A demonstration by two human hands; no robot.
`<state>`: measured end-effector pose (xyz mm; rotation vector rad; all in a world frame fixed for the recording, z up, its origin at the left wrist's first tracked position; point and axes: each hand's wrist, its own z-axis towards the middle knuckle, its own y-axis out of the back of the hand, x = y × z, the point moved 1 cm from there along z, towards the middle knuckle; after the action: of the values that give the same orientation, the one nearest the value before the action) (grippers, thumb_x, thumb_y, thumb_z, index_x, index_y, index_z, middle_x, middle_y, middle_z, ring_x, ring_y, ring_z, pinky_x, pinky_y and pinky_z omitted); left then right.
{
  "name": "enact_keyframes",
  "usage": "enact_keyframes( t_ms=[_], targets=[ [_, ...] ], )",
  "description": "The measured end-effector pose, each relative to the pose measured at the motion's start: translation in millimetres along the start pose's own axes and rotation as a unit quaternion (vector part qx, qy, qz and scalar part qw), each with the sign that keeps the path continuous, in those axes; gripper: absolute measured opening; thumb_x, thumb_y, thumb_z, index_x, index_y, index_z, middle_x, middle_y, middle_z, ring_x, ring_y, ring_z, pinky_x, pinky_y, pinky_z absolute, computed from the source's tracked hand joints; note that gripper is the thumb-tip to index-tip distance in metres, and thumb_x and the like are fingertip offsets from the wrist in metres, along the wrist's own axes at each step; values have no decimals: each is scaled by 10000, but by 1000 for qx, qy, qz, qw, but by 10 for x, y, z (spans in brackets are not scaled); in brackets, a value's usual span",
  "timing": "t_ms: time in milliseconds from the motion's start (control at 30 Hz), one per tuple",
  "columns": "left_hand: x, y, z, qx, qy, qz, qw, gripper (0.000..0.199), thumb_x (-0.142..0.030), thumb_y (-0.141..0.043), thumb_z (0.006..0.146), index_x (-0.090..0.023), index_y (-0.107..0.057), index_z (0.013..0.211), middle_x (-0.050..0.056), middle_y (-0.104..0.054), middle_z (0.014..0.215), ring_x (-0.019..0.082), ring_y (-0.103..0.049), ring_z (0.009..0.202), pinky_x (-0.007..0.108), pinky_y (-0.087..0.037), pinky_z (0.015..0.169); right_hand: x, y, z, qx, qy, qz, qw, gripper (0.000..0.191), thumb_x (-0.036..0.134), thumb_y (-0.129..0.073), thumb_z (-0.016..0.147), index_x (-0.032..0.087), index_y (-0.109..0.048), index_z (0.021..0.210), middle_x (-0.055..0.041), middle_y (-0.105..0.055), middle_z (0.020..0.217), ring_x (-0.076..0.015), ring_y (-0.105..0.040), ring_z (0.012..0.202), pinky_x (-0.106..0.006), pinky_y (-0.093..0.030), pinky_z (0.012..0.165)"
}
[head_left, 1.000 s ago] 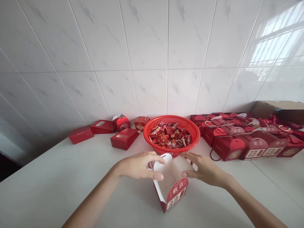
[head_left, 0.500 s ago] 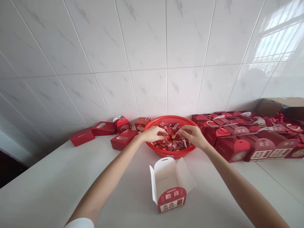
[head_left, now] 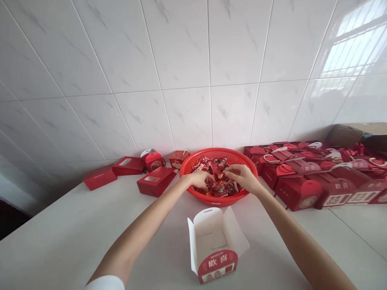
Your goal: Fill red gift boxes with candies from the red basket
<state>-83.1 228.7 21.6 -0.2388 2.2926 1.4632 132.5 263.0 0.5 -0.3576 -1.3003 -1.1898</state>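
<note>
Crinkled, glossy packets (head_left: 221, 189) (foil, perhaps)

The head camera faces forward and down, toward the basket (head_left: 232, 198).

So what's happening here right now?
A person has both hands in a red basket of small wrapped packets: the left hand and the right hand have their fingers among them. Whether either grips one isn't clear. In front stands an open box, nothing visible inside. More red boxes stand on both sides of the basket.
</note>
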Motion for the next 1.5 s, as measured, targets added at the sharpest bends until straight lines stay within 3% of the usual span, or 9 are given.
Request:
enact_keyframes(
  t_ms=[100,267,400,567,733,1000,1200,1300,1500],
  targets=[
    [-26,-29,8,1,-25,4,1000,663,-229,-752,610,-249,-702,1270,53,-727,913,221,-651,694,293,-488,590,-7,-11,9,7,6,-1,1000,308,482,-638,826,180,-692,807,-61,-725,822,-194,-689,618,-314,-536,589],
    [-54,-60,34,29,-48,-11,998,297,-304,-761,660,-217,-760,944,32,-701,769,214,-632,657,304,-475,596,-18,-13,10,4,1,-20,1000,279,457,-636,826,185,-696,813,-60,-719,829,-196,-678,647,-311,-530,588],
    [-75,-62,29,-92,-112,-75,987,262,-286,-788,641,-192,-712,874,35,-720,866,223,-659,805,299,-497,698,7,-22,11,4,3,-48,999,291,466,-641,839,185,-713,823,-63,-715,824,-207,-665,727,-334,-537,671],
    [-148,-119,-94,-231,-191,-229,926,287,-265,-741,702,-170,-702,971,21,-701,825,176,-642,767,292,-513,725,83,1,-13,59,-14,68,996,403,574,-731,785,174,-716,837,-30,-685,749,-183,-641,691,-309,-535,641],
    [-243,-157,-340,-222,-236,-412,852,492,-345,-819,720,-148,-708,1157,72,-738,992,199,-683,897,319,-549,812,309,38,-120,125,-16,199,972,388,551,-768,790,169,-701,776,-7,-669,693,-138,-621,621,-266,-528,606],
    [-381,-111,-688,-255,-291,-507,770,413,-352,-845,764,-184,-770,1134,81,-767,1041,224,-721,950,346,-583,855,689,16,-281,109,35,248,962,283,451,-808,800,179,-737,774,-17,-707,708,-152,-665,630,-298,-587,648],
    [-410,-94,-766,-283,-287,-494,770,299,-333,-822,801,-184,-789,1058,79,-777,1048,235,-718,989,363,-575,915,688,0,-318,115,38,248,961,384,526,-698,888,174,-723,737,-43,-729,693,-169,-698,629,-308,-595,671],
    [-400,-81,-788,-298,-319,-456,776,177,-312,-796,830,-187,-782,954,70,-772,981,220,-714,948,353,-576,884,671,-22,-315,130,16,268,954,495,628,-579,929,163,-718,835,-71,-752,746,-187,-726,648,-328,-606,686],
    [-376,-72,-798,-307,-369,-400,780,234,-358,-760,847,-181,-721,699,107,-730,1122,254,-688,1026,347,-573,806,719,-47,-355,82,17,298,951,328,350,-879,734,191,-728,978,-30,-750,865,-152,-702,698,-306,-631,677]
  ],
)
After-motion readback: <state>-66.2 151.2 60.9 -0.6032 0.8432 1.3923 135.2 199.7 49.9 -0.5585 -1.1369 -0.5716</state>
